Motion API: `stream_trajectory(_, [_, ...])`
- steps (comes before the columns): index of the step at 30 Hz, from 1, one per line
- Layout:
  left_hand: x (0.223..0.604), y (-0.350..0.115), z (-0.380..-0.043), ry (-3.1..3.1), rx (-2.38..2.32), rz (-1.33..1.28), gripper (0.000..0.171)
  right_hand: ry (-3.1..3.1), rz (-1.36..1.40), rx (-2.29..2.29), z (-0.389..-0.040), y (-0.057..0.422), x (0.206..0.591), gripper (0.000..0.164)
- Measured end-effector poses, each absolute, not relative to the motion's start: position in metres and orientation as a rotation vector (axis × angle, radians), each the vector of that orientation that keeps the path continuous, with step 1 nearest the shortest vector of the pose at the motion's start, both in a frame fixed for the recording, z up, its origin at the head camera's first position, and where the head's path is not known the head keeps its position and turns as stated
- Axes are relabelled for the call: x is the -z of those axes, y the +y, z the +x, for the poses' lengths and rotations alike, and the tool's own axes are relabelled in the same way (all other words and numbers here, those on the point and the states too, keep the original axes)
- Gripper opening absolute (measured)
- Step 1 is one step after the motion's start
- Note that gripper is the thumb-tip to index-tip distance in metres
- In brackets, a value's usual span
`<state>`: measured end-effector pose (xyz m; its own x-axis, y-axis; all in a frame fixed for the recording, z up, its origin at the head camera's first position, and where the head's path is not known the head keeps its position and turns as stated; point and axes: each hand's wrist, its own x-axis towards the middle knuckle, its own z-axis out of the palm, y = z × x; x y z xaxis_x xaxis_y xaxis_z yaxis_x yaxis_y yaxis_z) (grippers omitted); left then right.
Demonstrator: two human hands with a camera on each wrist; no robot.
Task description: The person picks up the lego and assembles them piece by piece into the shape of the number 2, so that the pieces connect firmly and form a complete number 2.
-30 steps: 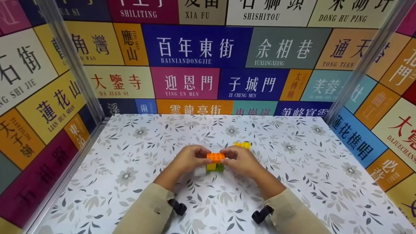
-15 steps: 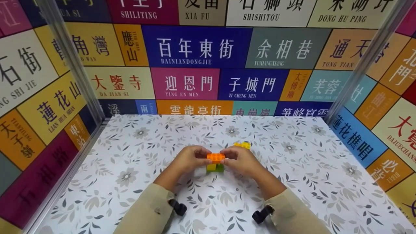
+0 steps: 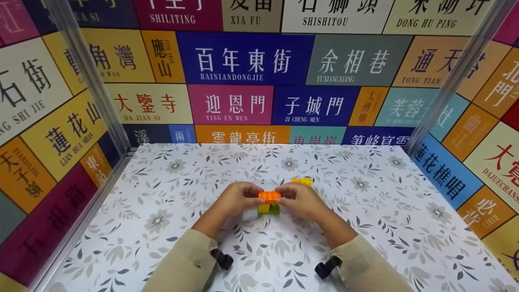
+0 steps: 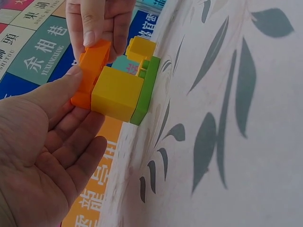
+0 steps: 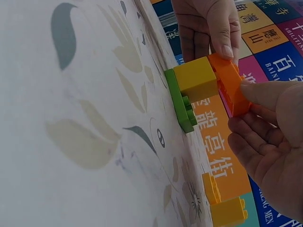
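Observation:
An orange toy brick (image 3: 269, 197) lies across the top of a yellow brick (image 5: 195, 78), which stands at one end of a flat green brick (image 3: 274, 209) on the table. My left hand (image 3: 236, 198) pinches the orange brick's left end between thumb and fingers. At the opposite end, my right hand (image 3: 302, 199) pinches it the same way. Beneath the orange brick's right half, bare green studs (image 5: 188, 105) show in the right wrist view. Whether the orange and yellow bricks are pressed fully together I cannot tell.
Just behind my right hand, more yellow bricks (image 3: 302, 181) sit on the table, partly hidden by it. The white table (image 3: 194, 170) has a leaf pattern. Panels with printed lettering (image 3: 245, 59) rise at the back and both sides.

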<state>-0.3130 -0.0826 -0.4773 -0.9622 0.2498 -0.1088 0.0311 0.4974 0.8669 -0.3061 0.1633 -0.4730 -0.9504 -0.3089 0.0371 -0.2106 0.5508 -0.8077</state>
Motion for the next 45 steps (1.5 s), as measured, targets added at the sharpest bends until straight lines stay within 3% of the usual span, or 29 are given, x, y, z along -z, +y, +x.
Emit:
stream_trajectory(28, [0.475,-0.082,-0.315,2.529,-1.408,0.233,0.025,2.630,-0.411,1.371,-0.308,0.168,0.473,0.034])
stream_trajectory(37, [0.475,-0.083,-0.317,2.505,-1.399,0.190,0.024,2.702,-0.438,1.377,-0.321,0.187,0.471,0.040])
stream_trajectory(45, [0.477,-0.082,-0.315,2.515,-1.413,0.228,0.025,2.713,-0.286,1.459,-0.332,0.213,0.471,0.042])
